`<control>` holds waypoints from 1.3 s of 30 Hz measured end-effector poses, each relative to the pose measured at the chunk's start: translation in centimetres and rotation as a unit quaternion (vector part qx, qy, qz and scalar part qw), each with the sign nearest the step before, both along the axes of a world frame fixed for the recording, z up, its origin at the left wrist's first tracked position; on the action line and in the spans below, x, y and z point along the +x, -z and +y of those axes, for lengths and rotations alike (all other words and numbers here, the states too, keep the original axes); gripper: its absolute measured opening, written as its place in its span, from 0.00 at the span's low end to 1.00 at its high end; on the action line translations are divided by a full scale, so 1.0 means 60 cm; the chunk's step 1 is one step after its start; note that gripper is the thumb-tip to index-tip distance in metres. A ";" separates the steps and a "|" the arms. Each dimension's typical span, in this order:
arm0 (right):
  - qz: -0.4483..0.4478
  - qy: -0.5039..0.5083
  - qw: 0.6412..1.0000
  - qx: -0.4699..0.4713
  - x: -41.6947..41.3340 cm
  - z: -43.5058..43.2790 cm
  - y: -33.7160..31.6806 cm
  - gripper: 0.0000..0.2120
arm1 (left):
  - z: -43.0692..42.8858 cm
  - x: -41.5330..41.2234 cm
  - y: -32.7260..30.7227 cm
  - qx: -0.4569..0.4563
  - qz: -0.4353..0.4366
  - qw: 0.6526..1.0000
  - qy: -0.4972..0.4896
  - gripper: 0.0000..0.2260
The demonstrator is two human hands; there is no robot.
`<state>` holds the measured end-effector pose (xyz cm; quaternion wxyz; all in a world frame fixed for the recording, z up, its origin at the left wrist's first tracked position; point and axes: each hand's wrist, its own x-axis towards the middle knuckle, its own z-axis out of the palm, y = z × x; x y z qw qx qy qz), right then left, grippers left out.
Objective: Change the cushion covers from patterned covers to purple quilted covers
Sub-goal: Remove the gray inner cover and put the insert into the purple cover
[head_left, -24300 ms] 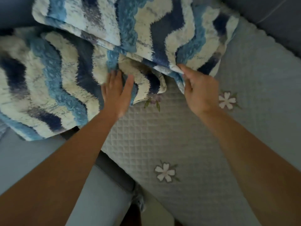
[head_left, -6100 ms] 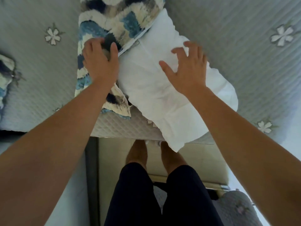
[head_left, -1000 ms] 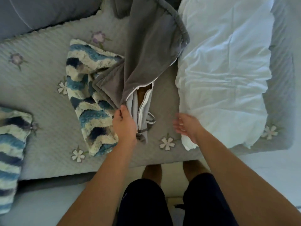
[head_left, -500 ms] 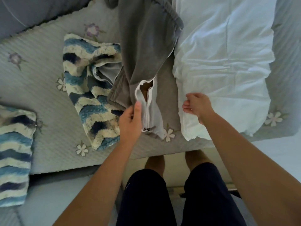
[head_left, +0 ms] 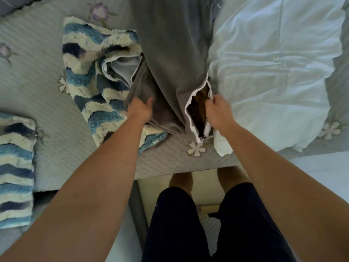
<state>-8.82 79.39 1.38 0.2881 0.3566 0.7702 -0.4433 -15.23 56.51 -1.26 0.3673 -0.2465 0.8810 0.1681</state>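
Purple-grey cover point(head_left: 175, 53) is my marker for the rest: it lies draped down the middle of the seat, zipped end nearest the person. Beneath it, and spreading out on every side, is the flowered quilted throw point(head_left: 37, 82), which serves as the work surface. Against the cover's right edge lies the bare white cushion insert point(head_left: 273, 72), one corner poking out below the right wrist. I'd guess it is parked that close so it can be fed straight in. To the cover's left and partly under it, the blue wave-patterned cover point(head_left: 90, 87) lies crumpled and empty. Its mouth gapes on a pale lining, and it looks cast aside as finished with. Well to the left again, at the edge of view, a second wave-patterned cushion point(head_left: 15, 167) looks plump, so I take it as not yet stripped. The left hand point(head_left: 140, 108) sits on the cover's left side, thumb on top of a fold and fingers buried under the cloth, pinching it to hold the cover steady. The right hand point(head_left: 219, 112) has its fingers curled round the white-taped lip of the zip opening point(head_left: 196, 110), drawing it wide. At the opening's near end there seems to be a small zip slider point(head_left: 204, 137), too tiny to be sure.
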 end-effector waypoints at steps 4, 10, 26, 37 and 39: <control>0.015 -0.028 0.998 0.051 -0.004 0.023 -0.012 0.13 | 0.014 0.038 0.000 -0.072 0.039 0.995 0.049 0.23; 0.037 -0.116 0.985 0.126 -0.011 0.044 -0.013 0.20 | 0.001 0.022 -0.004 -0.012 0.118 0.991 -0.068 0.26; 0.048 -0.078 0.985 0.147 0.019 0.063 -0.019 0.12 | 0.019 0.049 -0.053 -0.101 0.323 0.937 -0.081 0.18; 0.093 -0.127 0.971 0.181 0.021 0.123 -0.015 0.12 | 0.234 -0.081 -0.057 -0.006 0.298 0.950 0.087 0.10; 0.058 -0.079 0.974 0.202 0.025 0.152 -0.014 0.11 | 0.184 -0.107 -0.070 -0.044 0.352 0.930 -0.096 0.11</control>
